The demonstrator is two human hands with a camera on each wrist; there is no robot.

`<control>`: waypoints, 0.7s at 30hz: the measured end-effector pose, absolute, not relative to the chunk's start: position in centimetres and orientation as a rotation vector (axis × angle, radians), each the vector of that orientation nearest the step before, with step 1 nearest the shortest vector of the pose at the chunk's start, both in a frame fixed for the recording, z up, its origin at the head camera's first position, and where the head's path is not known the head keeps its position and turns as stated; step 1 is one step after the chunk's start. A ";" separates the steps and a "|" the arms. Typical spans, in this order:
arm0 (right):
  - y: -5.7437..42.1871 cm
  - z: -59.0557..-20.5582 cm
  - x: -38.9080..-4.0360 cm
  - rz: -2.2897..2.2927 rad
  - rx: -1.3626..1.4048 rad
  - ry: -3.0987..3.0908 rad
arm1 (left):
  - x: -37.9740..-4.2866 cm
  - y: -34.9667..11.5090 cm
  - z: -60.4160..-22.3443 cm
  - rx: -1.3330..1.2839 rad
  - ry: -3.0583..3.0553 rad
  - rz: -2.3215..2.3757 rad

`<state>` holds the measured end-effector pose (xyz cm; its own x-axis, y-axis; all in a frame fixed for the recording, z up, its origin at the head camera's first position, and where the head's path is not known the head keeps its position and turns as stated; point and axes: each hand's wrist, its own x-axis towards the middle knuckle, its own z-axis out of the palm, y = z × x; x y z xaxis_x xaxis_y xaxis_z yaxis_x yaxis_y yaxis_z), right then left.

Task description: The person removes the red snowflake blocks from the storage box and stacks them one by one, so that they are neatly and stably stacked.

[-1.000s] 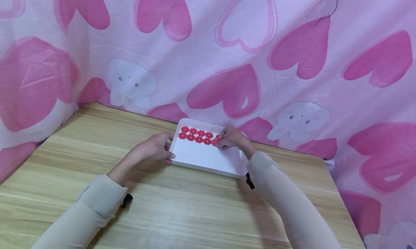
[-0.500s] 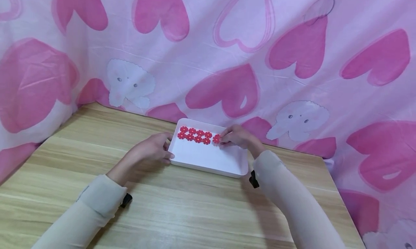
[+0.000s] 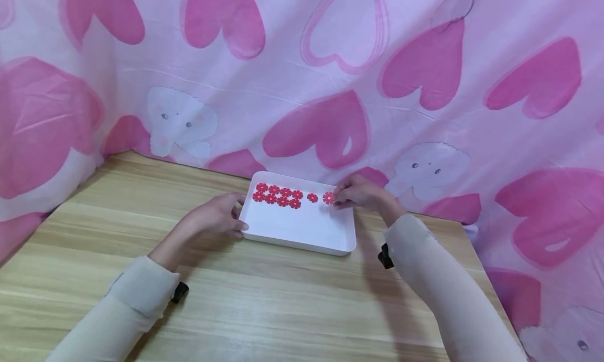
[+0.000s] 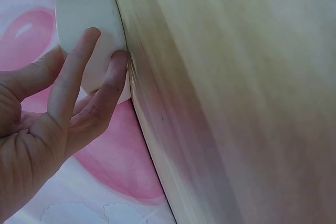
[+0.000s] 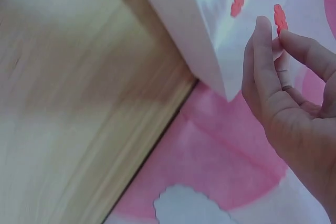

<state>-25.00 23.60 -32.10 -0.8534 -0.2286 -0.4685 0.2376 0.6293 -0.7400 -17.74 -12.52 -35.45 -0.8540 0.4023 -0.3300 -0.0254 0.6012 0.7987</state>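
My left hand (image 3: pixel 214 214) holds the left end of a shallow white tray (image 3: pixel 302 231). In the left wrist view, two fingertips (image 4: pixel 92 35) lie against the tray's outer wall. My right hand (image 3: pixel 363 194) pinches a red flower-shaped piece (image 3: pixel 329 198) between thumb and fingers over the tray's far right part. From the right wrist, that piece (image 5: pixel 280 18) appears edge-on at the fingertips, apart from the tray floor. A single red flower piece (image 3: pixel 312 198) lies to its left. Further left, several more flower pieces (image 3: pixel 283 200) form two rows along the far side.
The tray stands on a wood-grain table (image 3: pixel 264 309), near its back edge. Behind the table hangs a pink curtain (image 3: pixel 245 110) with hearts and white animal figures. Black straps (image 3: pixel 386 256) show at both sleeve cuffs.
My right hand has moved right with a flower piece in its fingers, uncovering the single piece left of it. The left hand stays at the tray; the head view has shifted slightly.
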 end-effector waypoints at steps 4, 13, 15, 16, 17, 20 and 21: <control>24.7 -31.3 -24.7 -1.116 -0.022 2.326 | -17.7 -12.6 -35.4 0.296 2.338 1.194; 28.0 -30.3 -23.9 -1.043 -0.065 2.381 | -18.0 -12.6 -35.3 0.312 2.388 1.119; 28.7 -30.3 -23.7 -1.019 -0.063 2.389 | -18.0 -12.6 -35.4 0.311 2.375 1.122; 29.1 -30.2 -23.5 -1.014 -0.066 2.389 | -18.0 -12.5 -35.4 0.303 2.365 1.125; 29.6 -30.2 -23.4 -1.006 -0.070 2.389 | -18.0 -12.4 -35.4 0.298 2.357 1.126; 30.7 -30.1 -23.0 -0.994 -0.041 2.399 | -18.0 -12.2 -35.3 0.284 2.344 1.129; 31.1 -30.1 -22.8 -0.993 -0.039 2.404 | -18.0 -12.2 -35.3 0.281 2.347 1.127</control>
